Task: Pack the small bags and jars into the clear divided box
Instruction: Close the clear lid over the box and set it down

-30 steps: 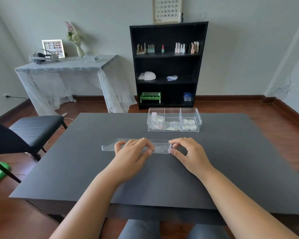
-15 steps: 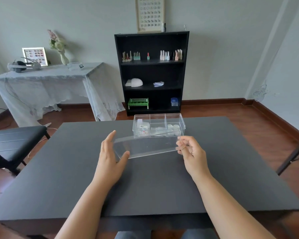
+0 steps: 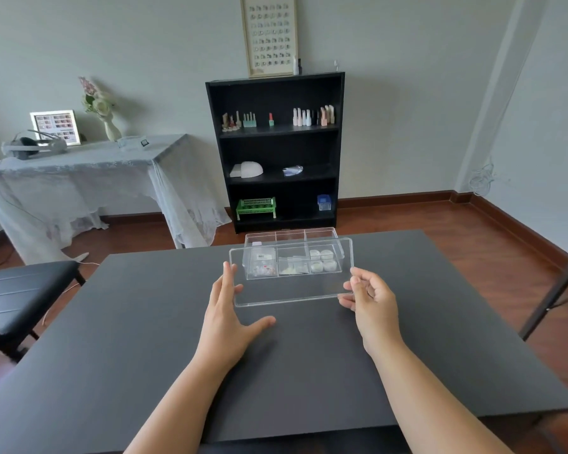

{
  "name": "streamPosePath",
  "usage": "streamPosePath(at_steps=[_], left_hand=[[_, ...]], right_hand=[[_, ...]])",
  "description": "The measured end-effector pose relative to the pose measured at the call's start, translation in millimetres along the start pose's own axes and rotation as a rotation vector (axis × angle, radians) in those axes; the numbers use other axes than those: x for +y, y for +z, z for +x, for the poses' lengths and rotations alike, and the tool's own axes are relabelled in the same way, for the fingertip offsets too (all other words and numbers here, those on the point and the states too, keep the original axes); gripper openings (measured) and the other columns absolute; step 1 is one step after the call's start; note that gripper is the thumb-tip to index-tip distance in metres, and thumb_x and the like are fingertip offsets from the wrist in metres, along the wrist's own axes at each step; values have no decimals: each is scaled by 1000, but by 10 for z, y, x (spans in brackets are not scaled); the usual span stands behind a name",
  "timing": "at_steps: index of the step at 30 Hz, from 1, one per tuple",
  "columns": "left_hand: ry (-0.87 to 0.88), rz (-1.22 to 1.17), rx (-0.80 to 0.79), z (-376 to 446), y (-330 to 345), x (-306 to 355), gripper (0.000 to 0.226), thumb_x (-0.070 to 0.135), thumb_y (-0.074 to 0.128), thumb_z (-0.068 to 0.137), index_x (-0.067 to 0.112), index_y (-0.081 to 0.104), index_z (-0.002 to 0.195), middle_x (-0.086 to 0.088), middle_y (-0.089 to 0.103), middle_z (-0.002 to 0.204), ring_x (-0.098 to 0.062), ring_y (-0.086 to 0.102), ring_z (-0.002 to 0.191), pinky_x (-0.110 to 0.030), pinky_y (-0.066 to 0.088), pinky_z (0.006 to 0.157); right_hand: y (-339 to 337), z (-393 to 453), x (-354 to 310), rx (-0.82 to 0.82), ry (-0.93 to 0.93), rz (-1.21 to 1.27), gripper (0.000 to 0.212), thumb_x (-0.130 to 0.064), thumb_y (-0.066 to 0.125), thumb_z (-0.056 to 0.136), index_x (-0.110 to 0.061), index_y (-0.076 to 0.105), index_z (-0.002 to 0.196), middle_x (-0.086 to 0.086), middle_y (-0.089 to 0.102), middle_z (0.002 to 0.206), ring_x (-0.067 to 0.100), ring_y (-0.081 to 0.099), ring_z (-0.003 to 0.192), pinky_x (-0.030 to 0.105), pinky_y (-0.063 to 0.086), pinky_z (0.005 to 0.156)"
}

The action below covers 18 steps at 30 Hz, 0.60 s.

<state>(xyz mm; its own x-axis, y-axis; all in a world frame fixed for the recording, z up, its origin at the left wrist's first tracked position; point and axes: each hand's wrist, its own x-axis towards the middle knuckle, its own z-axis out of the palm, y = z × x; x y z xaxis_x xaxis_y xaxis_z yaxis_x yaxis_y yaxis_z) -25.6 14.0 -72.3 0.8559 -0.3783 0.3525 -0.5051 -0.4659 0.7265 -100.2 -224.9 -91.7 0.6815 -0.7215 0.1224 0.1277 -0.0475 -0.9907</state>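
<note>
Both hands, left hand [image 3: 225,317] and right hand [image 3: 371,301], grip the ends of the clear flat plastic lid [image 3: 292,286] at the frame's centre; it looks light, stiff and slippery.

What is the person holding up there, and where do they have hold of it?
The clear lid, by its two short ends: left hand against the left end, right hand fingers pinching the right.

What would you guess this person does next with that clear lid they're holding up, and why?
Probably carry the clear lid forward and lower it onto the clear divided box. The left hand and right hand hold it by its ends, raised just in front of the box, and the small jars and bags already sit in the compartments.
</note>
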Motion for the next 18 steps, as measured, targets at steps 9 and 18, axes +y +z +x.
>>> streamPosePath(at_steps=[9,18], left_hand=[[13,27,70,234,44,-27,112,36,86,68,40,11,151,24,36,123,9,43,96,-10,36,82],[-55,-41,133,549,36,-76,100,55,76,69,38,20,150,23,40,131,-2,48,107,-30,45,95]], right_hand=[[49,118,-27,78,-23,47,21,-19,51,97,-34,66,99,0,71,89,11,68,58,42,59,73],[126,249,-20,-114,-365,-325,72,-32,75,81,-27,39,144,-23,51,121,4,44,104,11,36,90]])
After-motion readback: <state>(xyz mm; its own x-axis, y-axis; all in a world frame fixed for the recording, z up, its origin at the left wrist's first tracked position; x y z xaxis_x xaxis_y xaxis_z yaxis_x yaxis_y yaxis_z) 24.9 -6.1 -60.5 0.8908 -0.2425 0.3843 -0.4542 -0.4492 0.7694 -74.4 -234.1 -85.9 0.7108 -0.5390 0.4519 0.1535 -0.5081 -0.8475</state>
